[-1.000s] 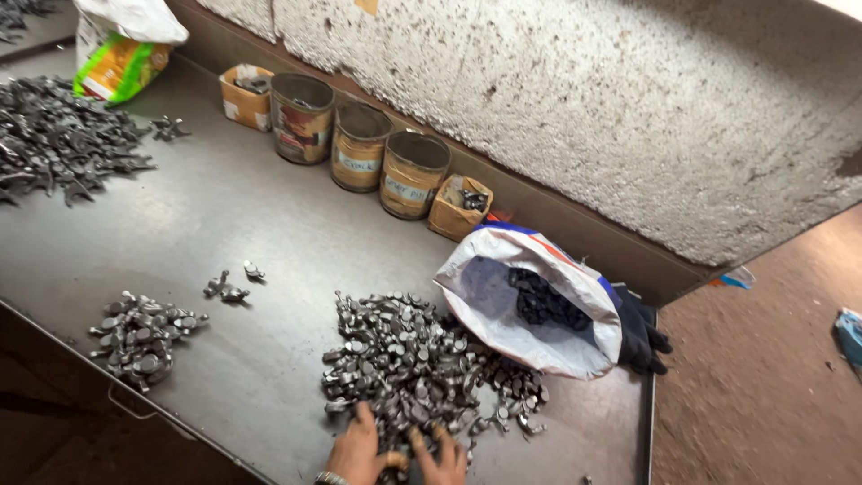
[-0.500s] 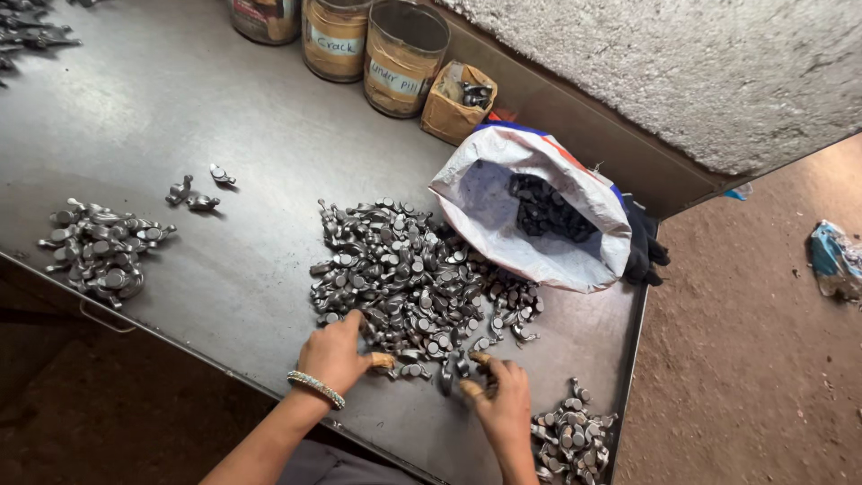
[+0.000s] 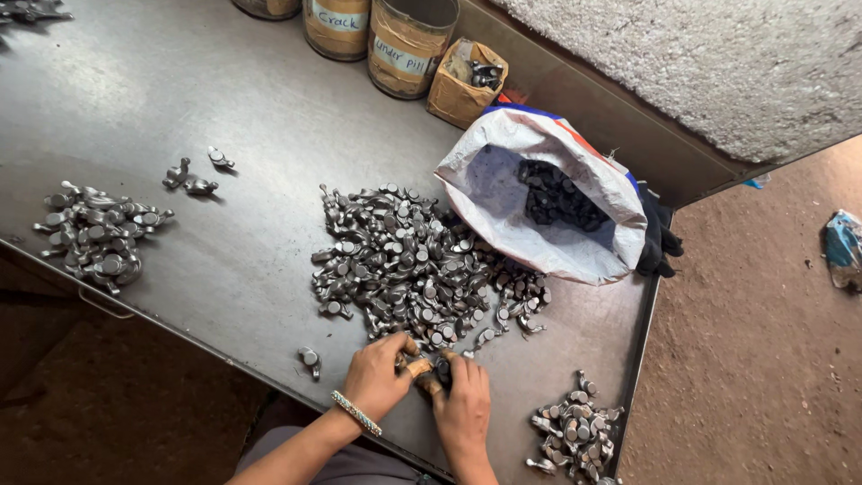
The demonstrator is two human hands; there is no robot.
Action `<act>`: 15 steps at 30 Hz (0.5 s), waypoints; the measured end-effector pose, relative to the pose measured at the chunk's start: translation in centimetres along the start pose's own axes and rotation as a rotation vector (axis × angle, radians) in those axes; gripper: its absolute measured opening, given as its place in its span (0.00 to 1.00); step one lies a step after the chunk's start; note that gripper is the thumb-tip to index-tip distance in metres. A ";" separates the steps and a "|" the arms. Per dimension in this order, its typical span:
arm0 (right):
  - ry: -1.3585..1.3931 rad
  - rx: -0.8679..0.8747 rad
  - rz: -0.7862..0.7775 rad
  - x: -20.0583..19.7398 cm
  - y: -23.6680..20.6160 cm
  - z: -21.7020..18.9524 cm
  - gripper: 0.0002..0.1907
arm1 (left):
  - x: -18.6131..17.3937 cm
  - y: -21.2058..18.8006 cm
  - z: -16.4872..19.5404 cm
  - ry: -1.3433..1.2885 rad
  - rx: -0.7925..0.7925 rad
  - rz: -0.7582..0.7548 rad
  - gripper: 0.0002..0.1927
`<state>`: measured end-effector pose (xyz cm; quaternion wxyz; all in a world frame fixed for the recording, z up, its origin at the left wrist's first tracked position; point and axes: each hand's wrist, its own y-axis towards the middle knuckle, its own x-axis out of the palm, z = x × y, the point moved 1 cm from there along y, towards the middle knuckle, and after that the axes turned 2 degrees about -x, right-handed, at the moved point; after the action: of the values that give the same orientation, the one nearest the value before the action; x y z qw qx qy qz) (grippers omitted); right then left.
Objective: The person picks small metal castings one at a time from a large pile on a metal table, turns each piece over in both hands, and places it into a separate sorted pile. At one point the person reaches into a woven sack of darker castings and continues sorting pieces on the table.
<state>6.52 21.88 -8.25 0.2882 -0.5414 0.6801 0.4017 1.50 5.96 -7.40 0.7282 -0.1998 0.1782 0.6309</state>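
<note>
A large heap of small grey metal parts (image 3: 404,265) lies in the middle of a dark metal table (image 3: 224,108). My left hand (image 3: 377,377), with a bracelet at the wrist, and my right hand (image 3: 462,404) meet at the heap's near edge. Both are curled around one of the metal parts (image 3: 442,366), fingertips touching each other. A single loose part (image 3: 309,357) lies just left of my left hand.
An open white sack (image 3: 539,193) holding dark parts lies behind the heap, with a black glove (image 3: 660,235) beside it. Smaller piles sit at the left (image 3: 97,235) and near right (image 3: 575,431). Cans (image 3: 409,45) and a cardboard box (image 3: 465,83) line the back wall. Dirt floor on the right.
The view has tilted down and closer. My hands have drawn together at the heap's near edge, from apart to touching over one part.
</note>
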 end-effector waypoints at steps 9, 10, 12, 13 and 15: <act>1.357 0.584 -0.013 1.8 -2.6 7.9 0.20 | 0.7 -0.8 -3.5 -0.624 -0.204 -0.127 0.10; 1.543 0.663 -0.015 1.5 -3.1 8.8 0.21 | 0.9 -1.0 -3.8 -0.763 -0.291 -0.194 0.10; 1.919 0.812 -0.008 0.9 -3.9 10.1 0.24 | 1.1 -1.4 -4.2 -0.931 -0.480 -0.308 0.09; 1.942 0.791 -0.017 0.7 -4.3 10.5 0.25 | 1.3 -1.6 -4.3 -1.013 -0.575 -0.368 0.09; 1.987 0.751 -0.040 0.2 -4.7 10.8 0.27 | 2.1 -1.7 -4.2 -1.060 -0.566 -0.399 0.08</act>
<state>10.55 30.58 -15.06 -0.2416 -0.5139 0.6817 -0.4613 3.46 5.42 -11.94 0.7401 -0.0745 -0.4212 0.5190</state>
